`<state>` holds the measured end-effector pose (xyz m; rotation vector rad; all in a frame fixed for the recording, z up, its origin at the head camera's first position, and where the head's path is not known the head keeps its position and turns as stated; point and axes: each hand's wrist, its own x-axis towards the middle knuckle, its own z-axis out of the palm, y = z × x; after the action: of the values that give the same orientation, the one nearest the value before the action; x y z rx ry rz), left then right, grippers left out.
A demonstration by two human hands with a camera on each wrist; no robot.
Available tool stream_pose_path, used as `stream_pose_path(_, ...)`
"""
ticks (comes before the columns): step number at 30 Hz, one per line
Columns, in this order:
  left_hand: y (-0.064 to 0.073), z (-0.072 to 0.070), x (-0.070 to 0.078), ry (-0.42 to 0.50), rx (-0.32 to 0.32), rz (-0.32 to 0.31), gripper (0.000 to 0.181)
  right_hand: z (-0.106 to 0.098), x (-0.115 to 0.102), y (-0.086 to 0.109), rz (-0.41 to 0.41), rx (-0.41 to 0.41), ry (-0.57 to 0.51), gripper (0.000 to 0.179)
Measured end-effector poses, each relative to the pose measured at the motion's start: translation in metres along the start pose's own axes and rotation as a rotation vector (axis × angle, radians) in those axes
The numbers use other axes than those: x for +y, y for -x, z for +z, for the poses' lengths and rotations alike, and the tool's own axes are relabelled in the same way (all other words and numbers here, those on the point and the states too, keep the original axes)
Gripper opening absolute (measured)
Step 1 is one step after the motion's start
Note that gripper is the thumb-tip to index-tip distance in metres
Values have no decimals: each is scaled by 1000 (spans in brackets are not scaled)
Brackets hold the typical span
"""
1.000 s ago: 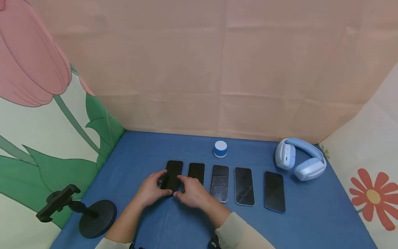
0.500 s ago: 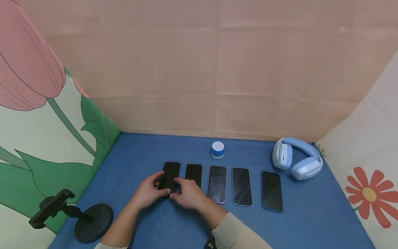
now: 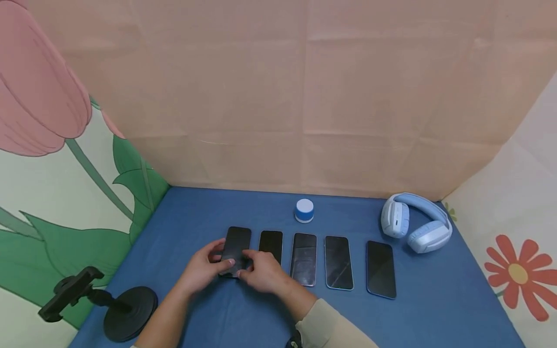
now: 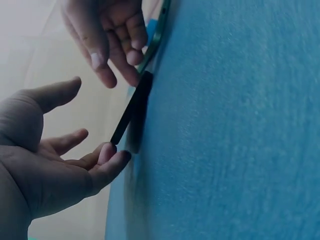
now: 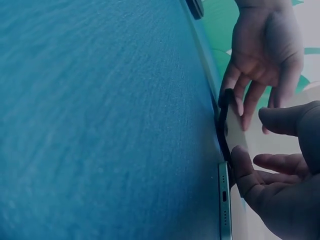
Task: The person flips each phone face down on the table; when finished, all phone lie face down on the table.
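Note:
A black smartphone (image 3: 238, 240), leftmost in a row of phones, lies tilted with its left edge raised off the blue cloth. My left hand (image 3: 203, 271) holds that raised edge, its fingertips (image 4: 111, 152) tucked against it and its thumb over the screen in the head view. Seen edge-on in the left wrist view, the smartphone (image 4: 131, 111) slants above its shadow. My right hand (image 3: 265, 273) is at the opposite long edge, a fingertip (image 5: 240, 156) touching it and the thumb apart. The second phone (image 3: 271, 241) is partly hidden behind the right hand.
Further right lie three more phones, the nearest a silver-edged phone (image 3: 304, 258). A blue-and-white round container (image 3: 304, 210) stands behind the row. Light-blue headphones (image 3: 428, 237) sit back right. At the left stands a black phone stand (image 3: 130, 313). Fabric walls enclose the table.
The leftmost smartphone's left edge has risen, tilting it. My left hand has shifted slightly left, its thumb now over the screen. The right hand stays at the right edge. The view has shifted slightly.

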<state>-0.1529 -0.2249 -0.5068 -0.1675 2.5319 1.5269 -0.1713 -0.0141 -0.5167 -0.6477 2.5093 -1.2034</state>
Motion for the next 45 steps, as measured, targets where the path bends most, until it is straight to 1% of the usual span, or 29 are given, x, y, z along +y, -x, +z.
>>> stream_pose_path(8,8,-6,9,52,2,-17,71,4,-1,-1,4,-20,-78,57)
stream_pose_path(15,7,-4,18,77,-6,-13,74,0,3,-1,5,-9,-77,54)
stream_pose_path(18,9,-4,19,111,-17,-2,70,0,4,-1,-11,-14,-91,54)
stream_pose_path(24,13,-3,21,186,-47,42,64,1,7,0,-18,-9,-120,54)
stream_pose_path(29,14,-1,26,261,-86,55,65,-1,4,1,-21,18,-176,54)
stream_pose_path(34,11,4,29,287,-116,57,65,-5,3,3,-21,36,-224,53)
stream_pose_path(37,10,7,29,302,-130,65,66,-6,4,4,-23,51,-225,50)
stream_pose_path(41,8,11,30,327,-142,82,65,-7,5,5,-31,92,-224,47)
stream_pose_path(45,7,15,32,357,-148,83,62,-8,6,6,-34,128,-231,44)
